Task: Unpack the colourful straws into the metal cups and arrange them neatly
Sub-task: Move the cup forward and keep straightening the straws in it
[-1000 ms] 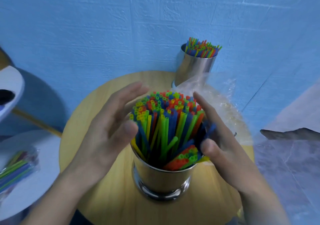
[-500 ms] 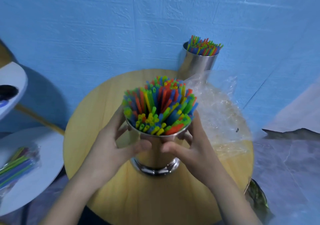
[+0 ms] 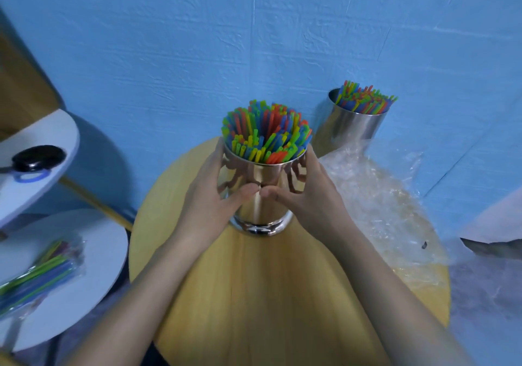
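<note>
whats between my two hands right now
In the head view, the metal cup full of colourful straws is between them; the left hand and right hand hold its sides.

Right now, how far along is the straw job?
Done: far cup is filled; an empty wrapper lies beside it. In hand: left hand and right hand grip the near cup, full of straws. Left: a wrapped straw pack on the white side table.

A blue wall [image 3: 169,41] with rough texture stands behind a round wooden bench [image 3: 268,295]. At the left are two white round shelves, an upper one [image 3: 42,139] and a lower one [image 3: 93,252]. The grey floor [image 3: 485,295] shows at the right.
</note>
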Available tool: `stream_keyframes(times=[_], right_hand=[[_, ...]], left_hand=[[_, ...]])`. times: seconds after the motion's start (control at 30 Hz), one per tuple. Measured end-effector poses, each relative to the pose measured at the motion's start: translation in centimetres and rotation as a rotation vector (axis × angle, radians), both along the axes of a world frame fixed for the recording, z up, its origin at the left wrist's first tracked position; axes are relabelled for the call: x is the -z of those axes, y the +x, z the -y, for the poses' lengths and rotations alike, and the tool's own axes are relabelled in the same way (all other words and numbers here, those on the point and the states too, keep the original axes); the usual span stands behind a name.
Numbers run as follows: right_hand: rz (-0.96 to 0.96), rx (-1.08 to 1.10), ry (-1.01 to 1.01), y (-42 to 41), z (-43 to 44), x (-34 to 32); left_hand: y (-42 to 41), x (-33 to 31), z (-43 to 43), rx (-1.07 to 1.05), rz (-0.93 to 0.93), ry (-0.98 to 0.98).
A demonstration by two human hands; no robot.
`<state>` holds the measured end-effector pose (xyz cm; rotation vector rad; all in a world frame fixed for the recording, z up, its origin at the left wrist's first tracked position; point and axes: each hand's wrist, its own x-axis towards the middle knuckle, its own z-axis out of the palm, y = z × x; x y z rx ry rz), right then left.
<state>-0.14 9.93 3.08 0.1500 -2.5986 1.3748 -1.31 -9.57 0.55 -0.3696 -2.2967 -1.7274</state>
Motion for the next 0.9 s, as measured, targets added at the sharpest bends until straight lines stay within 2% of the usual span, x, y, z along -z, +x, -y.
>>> stream_keyframes(times=[0.2,0.4,0.8,0.9], right_hand=[[0.132,0.042,0.094,-5.5,-1.5,-1.0],[0.137,0.121,0.175,-10.2,-2.0,-1.1],[0.124,0.226,0.104,-15.5,-1.6,0.2],[0.097,0.249,0.109,-16.1,-1.2,0.3]], left_hand=[[-5.5,-0.2,-2.2,-0.077,-0.075,-0.027],[-10.0,0.3,-3.7,-0.191,-0.081,-0.095],[-16.4,0.7,-4.1,-0.155,-0.024,-0.187],[-17.2,0.4,-4.1,-0.164,-0.005,-0.265]])
